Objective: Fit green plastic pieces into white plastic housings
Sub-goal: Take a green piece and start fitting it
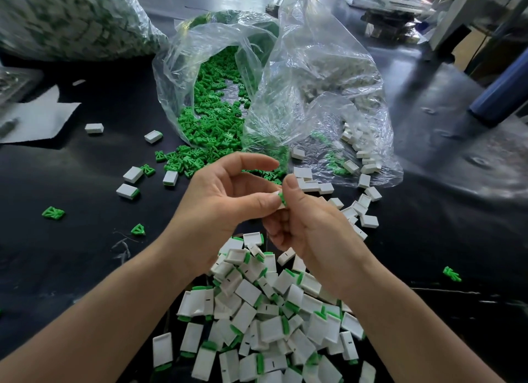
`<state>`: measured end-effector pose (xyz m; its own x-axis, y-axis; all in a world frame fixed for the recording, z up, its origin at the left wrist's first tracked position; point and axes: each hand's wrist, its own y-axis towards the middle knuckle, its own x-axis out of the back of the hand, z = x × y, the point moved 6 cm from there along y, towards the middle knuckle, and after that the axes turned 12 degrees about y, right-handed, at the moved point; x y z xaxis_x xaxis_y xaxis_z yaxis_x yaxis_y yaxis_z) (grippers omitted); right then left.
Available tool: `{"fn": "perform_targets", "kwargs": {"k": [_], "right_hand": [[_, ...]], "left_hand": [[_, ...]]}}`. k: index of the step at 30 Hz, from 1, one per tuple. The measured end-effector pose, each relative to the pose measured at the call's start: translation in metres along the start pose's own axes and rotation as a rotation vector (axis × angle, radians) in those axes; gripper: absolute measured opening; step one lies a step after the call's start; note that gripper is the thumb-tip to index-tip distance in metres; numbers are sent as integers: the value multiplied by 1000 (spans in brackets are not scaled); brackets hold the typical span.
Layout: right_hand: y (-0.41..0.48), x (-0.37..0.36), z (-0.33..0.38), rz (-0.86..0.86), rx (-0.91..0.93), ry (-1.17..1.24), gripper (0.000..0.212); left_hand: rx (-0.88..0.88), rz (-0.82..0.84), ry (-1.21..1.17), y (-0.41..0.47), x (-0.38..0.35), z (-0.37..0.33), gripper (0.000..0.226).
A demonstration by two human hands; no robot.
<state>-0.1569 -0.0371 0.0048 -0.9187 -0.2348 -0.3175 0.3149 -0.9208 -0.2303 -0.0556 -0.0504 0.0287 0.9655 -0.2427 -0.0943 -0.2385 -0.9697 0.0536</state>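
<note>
Two bare hands meet above the middle of the black table (71, 257) in the head view. The left hand (228, 200) and the right hand (308, 225) together pinch one small white housing (278, 197) with a green piece (281, 197) at its end; the left thumb and fingers close on it from one side, the right thumb and fingers from the other. How deep the green piece sits in the housing I cannot tell. Below the hands, at the near edge of the table, lies a big heap of assembled housings (265, 320), white with green ends. Behind the hands an open clear bag (217, 97) spills loose green pieces (205, 143) onto the table. Just beside it, toward the right edge, a second clear bag (328, 97) holds empty white housings (363, 154), and some lie scattered in front of it. At the far left corner stands a filled bag (71, 20), blurred.
</note>
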Motion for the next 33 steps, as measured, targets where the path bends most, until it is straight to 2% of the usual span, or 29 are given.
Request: {"fn": "perform_targets", "kwargs": {"k": [4, 16, 22, 29, 33], "right_hand": [[0, 0, 2, 4, 31, -116, 43], [0, -2, -3, 79, -16, -129, 54], [-3, -4, 2, 85, -6, -139, 51], [1, -1, -2, 65, -11, 35, 55], [4, 1, -4, 70, -26, 29, 51]], "left_hand": [[6, -13, 24, 0, 2, 1, 32], [-7, 12, 33, -3, -3, 0, 32], [25, -11, 50, -2, 0, 2, 36], [37, -4, -23, -2, 0, 1, 30], [15, -15, -5, -2, -2, -2, 36]]}}
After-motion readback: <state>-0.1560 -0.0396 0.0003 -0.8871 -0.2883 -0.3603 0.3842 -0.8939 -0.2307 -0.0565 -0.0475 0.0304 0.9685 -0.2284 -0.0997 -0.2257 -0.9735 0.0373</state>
